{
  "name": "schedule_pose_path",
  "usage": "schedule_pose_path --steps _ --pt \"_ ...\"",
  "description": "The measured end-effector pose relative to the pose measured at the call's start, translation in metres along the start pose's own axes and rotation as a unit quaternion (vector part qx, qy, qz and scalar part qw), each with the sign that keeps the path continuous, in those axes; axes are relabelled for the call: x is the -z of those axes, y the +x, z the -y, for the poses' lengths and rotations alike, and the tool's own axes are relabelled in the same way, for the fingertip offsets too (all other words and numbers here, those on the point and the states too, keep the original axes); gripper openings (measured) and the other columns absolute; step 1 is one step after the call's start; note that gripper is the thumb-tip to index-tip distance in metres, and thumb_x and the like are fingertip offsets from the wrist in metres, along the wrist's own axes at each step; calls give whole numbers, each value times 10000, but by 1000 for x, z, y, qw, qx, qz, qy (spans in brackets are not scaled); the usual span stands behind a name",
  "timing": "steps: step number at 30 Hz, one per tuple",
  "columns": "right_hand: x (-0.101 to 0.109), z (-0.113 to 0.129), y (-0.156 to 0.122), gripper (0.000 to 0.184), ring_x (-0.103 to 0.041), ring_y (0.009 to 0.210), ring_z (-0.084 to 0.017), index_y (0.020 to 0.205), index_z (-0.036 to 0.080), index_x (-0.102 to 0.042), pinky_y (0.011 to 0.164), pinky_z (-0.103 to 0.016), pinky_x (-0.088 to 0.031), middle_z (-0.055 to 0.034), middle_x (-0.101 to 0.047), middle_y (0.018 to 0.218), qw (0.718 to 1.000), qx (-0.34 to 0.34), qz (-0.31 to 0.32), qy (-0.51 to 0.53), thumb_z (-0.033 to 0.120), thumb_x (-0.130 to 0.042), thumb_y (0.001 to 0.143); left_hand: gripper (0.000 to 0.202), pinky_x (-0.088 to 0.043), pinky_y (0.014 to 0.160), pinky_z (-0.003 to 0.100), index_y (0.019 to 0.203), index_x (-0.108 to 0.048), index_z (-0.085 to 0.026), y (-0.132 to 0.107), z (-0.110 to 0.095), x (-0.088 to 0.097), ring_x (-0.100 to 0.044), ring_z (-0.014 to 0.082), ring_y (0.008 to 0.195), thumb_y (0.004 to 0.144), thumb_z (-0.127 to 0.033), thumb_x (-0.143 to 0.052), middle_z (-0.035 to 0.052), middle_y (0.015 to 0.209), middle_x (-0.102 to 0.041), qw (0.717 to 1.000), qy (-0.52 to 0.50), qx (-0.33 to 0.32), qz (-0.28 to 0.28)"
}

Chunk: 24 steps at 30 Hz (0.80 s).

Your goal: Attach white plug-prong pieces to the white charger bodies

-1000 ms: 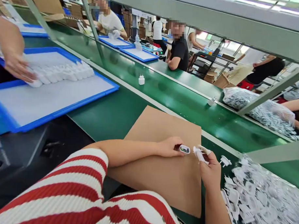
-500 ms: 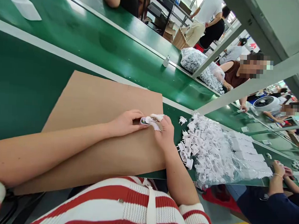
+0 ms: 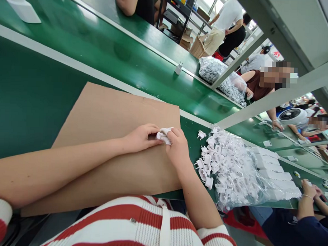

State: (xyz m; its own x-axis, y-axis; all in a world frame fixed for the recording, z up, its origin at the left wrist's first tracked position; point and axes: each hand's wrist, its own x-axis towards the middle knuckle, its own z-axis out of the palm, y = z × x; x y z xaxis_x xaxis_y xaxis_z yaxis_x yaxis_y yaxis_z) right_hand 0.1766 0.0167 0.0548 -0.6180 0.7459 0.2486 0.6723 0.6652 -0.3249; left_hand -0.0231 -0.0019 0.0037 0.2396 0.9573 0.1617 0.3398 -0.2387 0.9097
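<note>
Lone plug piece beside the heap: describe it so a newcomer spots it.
Find the cardboard, then the white heap to its right. Between them, by the heap's upper left, is a plug piece; unlike the others, it lies alone.

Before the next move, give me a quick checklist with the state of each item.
1. Left grip on the white plastic piece: ok, fingers and thumb at its left end.
2. Right grip on the same piece: ok, fingers at its right end.
3. Piece fully closed: cannot tell, the fingers cover most of it.
4. Piece over the cardboard sheet: ok.
5. White plug parts off the cardboard: ok, heaped to its right, with a single one apart from the heap.
6. Co-worker's hands apart from yours: ok, at the far right, past the heap.
</note>
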Motion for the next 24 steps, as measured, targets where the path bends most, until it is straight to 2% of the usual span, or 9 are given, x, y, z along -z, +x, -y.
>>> schedule_pose_path --steps 6,10,15,17,19,21,23,24 --pt "-6 7 -2 313 -583 992 -246 1102 227 -753 879 -337 -490 -81 -708 1055 998 -51 -11 -28 62 -574 905 510 -553 937 406 1015 -769 -225 -1 0 -4 -692 284 997 879 -704 -660 85 1056 -729 1000 10 -2 -16" --pt "-11 14 -5 280 -603 1034 -228 1068 237 -753 928 -316 -477 -64 -711 1057 997 -71 -18 -16 82 -559 938 487 -551 967 429 956 -761 -230 -3 -2 -9 -695 303 1022 873 -695 -641 90 1082 -745 998 45 6 -36" --pt "-4 14 -10 275 -638 1073 -213 1216 232 -725 950 -321 -465 -50 -732 1117 998 -53 -13 -17 164 -570 998 465 -591 942 475 908 -762 -281 -2 -9 -9 -719 345 1021 814 -716 -627 79 1035 -780 994 103 7 -37" --pt "-2 14 -14 277 -662 1081 -215 1259 219 -710 967 -335 -471 -48 -746 1141 999 -27 -13 -27 210 -591 1009 427 -620 903 495 889 -776 -338 -4 -7 -8 -741 353 990 790 -725 -625 27 1013 -799 991 131 7 -40" --pt "-2 13 -16 280 -690 1081 -211 1262 211 -706 982 -343 -483 -43 -758 1166 999 -10 -18 -38 234 -615 999 332 -637 923 507 887 -781 -486 -6 2 -7 -760 335 1017 742 -747 -634 -137 1040 -804 987 154 4 -48" --pt "-4 12 -16 280 -706 1126 -204 1252 208 -698 1033 -344 -483 -35 -773 1207 998 3 -25 -49 212 -625 982 257 -653 851 472 862 -747 -642 -5 19 -5 -782 299 961 718 -780 -585 -258 921 -778 983 177 8 -37" --pt "-5 11 -17 312 -720 1155 -195 1289 206 -664 1082 -350 -484 -32 -793 1223 998 -8 -29 -51 185 -593 986 253 -651 706 448 888 -720 -736 -1 36 -2 -797 288 840 728 -784 -531 -267 810 -761 972 229 27 -40" --pt "-6 10 -19 341 -727 1159 -194 1318 204 -640 1093 -355 -493 -33 -801 1224 998 -26 -34 -48 179 -580 984 294 -654 690 452 971 -725 -741 1 42 0 -801 297 850 757 -735 -525 -244 857 -778 963 267 -18 -5"
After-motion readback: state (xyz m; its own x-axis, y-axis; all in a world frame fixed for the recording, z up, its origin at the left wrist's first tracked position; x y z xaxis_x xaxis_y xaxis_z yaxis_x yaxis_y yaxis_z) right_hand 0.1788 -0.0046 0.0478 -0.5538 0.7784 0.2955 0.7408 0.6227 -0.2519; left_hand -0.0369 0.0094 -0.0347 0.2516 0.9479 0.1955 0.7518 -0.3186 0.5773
